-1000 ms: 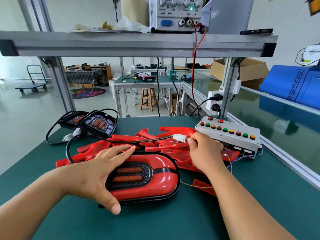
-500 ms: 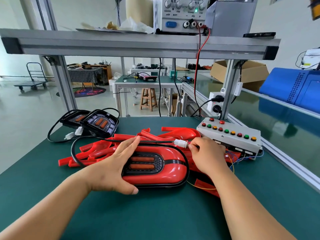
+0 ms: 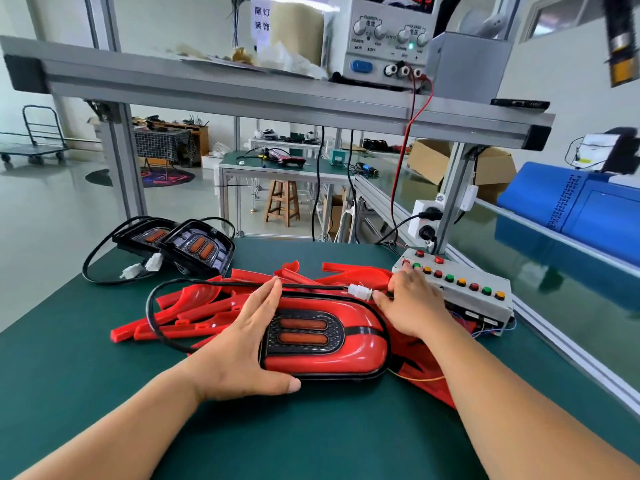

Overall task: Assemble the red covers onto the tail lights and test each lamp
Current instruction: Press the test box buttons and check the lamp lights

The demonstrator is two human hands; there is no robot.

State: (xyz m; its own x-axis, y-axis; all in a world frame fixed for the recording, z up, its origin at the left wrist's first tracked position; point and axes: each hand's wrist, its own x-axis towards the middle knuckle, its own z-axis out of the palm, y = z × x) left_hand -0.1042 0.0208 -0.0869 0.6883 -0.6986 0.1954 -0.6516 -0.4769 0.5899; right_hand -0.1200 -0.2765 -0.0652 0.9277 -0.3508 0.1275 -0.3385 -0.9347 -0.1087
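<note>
A tail light with a red cover [image 3: 356, 344] lies on the green mat in front of me. My left hand [image 3: 239, 344] rests on its left end, fingers straight across the top and thumb along the near edge. The lamp's black cable [image 3: 152, 317] loops left and ends in a white connector [image 3: 360, 292] behind the lamp. My right hand [image 3: 412, 306] lies just right of that connector, its thumb beside it. Its fingers stretch to the leftmost buttons of the grey button box [image 3: 485, 303]. The lamp's orange strips look unlit.
Loose red covers [image 3: 194, 306] are piled behind and under the lamp. Two black tail lights without covers [image 3: 199, 247] sit at the back left with their cables. A power supply [image 3: 388, 39] stands on the aluminium shelf overhead, with red and black leads running down.
My right hand has let go of the connector end and reached its fingers onto the button box's left buttons. My left hand stays on the lamp.
</note>
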